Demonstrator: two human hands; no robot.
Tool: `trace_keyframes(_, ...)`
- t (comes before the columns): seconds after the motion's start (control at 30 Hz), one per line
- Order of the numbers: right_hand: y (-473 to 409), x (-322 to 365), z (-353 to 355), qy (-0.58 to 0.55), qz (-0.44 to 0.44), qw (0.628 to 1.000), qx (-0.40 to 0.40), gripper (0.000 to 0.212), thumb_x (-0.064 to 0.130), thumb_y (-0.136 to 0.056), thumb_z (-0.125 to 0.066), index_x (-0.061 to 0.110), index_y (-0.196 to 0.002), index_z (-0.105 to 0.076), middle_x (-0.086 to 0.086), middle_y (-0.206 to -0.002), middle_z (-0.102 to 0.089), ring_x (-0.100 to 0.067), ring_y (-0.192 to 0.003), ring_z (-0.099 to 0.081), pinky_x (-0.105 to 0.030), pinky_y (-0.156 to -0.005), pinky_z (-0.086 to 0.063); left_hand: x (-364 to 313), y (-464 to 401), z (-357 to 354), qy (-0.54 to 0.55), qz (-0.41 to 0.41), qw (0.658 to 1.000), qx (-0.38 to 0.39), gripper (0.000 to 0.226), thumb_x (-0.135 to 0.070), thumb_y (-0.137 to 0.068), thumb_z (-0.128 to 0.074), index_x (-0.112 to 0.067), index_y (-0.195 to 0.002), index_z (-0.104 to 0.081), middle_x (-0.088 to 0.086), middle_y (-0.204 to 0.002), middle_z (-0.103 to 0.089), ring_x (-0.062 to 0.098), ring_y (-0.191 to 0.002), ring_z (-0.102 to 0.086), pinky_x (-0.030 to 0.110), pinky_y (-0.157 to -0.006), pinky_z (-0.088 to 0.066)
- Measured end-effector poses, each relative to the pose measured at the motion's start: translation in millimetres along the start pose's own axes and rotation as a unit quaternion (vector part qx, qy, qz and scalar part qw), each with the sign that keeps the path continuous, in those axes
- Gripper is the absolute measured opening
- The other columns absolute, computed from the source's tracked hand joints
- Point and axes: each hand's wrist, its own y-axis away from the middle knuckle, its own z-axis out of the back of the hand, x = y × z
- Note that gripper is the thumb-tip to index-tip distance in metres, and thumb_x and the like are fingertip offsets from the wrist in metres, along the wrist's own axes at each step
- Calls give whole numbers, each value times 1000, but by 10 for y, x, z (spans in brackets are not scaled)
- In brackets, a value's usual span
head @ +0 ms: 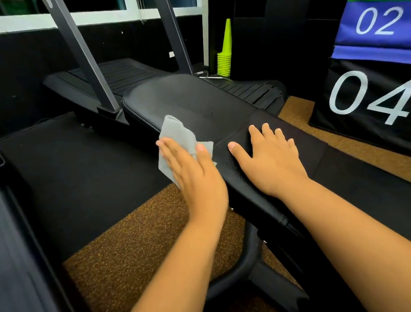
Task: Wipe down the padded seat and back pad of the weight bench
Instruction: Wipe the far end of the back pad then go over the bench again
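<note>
From your head camera you look down along a black padded weight bench that runs away from you toward the upper left. Its long black leather-look back pad (189,100) is the far section, and the narrower black textured seat pad (248,177) is the near one, with a stitched seam between them.

Your left hand (193,171) lies flat, fingers straight and together, pressing a pale grey folded cloth (176,136) against the left edge of the back pad, just beyond the seam. The cloth drapes partly over that edge, its upper corner lying on the pad's top face. Nothing is pinched; the palm and fingers simply bear on the cloth.

Your right hand (271,155) rests open on the seat pad just beside the seam, fingers spread and holding nothing, close to the left hand but apart from it.

Beneath the near end, the bench's black curved metal frame (248,259) stands on brown speckled rubber flooring (137,241). A black floor mat (76,172) lies to the left of the bench. Beyond the far end sits a black slatted curved treadmill (128,75) with grey uprights. A stack of lime-green cones (225,54) stands at the back wall, and at the right a soft stacked box marked "04" (369,106) carries a blue tier marked "02".
</note>
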Motion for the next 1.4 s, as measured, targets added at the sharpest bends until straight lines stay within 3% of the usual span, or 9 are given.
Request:
trace_keyframes(0.2, -2, 4, 6, 2, -1, 1000, 0, 81, 71, -92, -17, 20, -155, -18, -10, -163, -12, -32, -150, -6, -53, -120, -6, -50, -560, 49, -30, 65, 997, -22, 68, -28, -103, -34, -12, -155, 7, 3, -163, 12, 19, -150, 6, 21, -114, 3)
trace_keyframes(0.33, 11, 6, 23, -1, -1, 1000, 4, 82, 72, -92, -16, 21, -156, -16, -10, -164, -10, -32, -150, -4, -53, -121, -6, -7, -980, 200, -77, 37, 996, -16, 66, -28, -103, -33, -9, -155, 3, 5, -163, 12, 21, -150, 6, 28, -119, 0)
trace_keyframes(0.47, 10, 3, 26, 1, -1, 1000, 5, 82, 72, -92, -16, 21, -156, -15, -10, -164, -9, -32, -150, -4, -53, -121, -6, 93, -798, 180, -63, -6, 998, 13, 71, -37, -100, -32, -12, -155, 3, 0, -162, 17, 19, -149, 10, 46, -118, -24)
trace_keyframes(0.63, 11, 10, 9, 0, -1, 1000, -1, 81, 71, -92, -17, 21, -156, -16, -9, -163, -11, -31, -150, -4, -52, -121, -6, 109, -149, 83, -27, -61, 997, 39, 66, -34, -105, -32, -12, -154, 7, -1, -161, 21, 8, -147, 17, 31, -122, 1)
trace_keyframes(0.9, 31, 18, 40, 2, -5, 1000, 11, 81, 71, -92, -17, 21, -156, -15, -9, -164, -10, -31, -150, -4, -52, -121, -6, -1, -955, 229, -119, -7, 993, 4, 64, -25, -103, -37, -7, -155, -3, 7, -163, 12, 25, -149, 11, 33, -120, 2)
trace_keyframes(1.03, 29, 33, 45, -1, -5, 1000, 11, 82, 72, -92, -16, 21, -156, -15, -9, -164, -10, -31, -150, -4, -53, -121, -6, 8, -926, 261, -117, 3, 993, 19, 66, -28, -104, -35, -9, -155, 1, 4, -162, 15, 21, -149, 14, 36, -121, 1)
trace_keyframes(1.2, 20, 99, 97, 25, -23, 999, 42, 77, 66, -95, -16, 17, -155, -15, -12, -163, -11, -35, -149, -5, -56, -119, -5, 25, -242, 216, -45, -53, 994, 81, 63, -41, -105, -25, -17, -155, 6, -7, -160, 22, 5, -146, 20, 25, -117, 10)
trace_keyframes(1.3, 8, 320, 172, 29, 36, 998, 53, 68, 57, -99, -19, 14, -152, -23, -11, -159, -20, -35, -147, -9, -58, -117, -9, 29, -259, 209, -23, -39, 996, 81, 58, -33, -106, -23, -19, -155, 4, -7, -160, 21, 5, -146, 19, 23, -117, 8)
trace_keyframes(1.4, 87, 627, 171, -17, 81, 993, 88, 66, 50, -101, -22, 13, -155, -14, -11, -163, -10, -34, -149, -2, -53, -119, -4, 7, -555, 193, -69, -11, 996, 53, 60, -21, -105, -29, -13, -155, 4, 2, -161, 20, 16, -148, 15, 29, -118, 4)
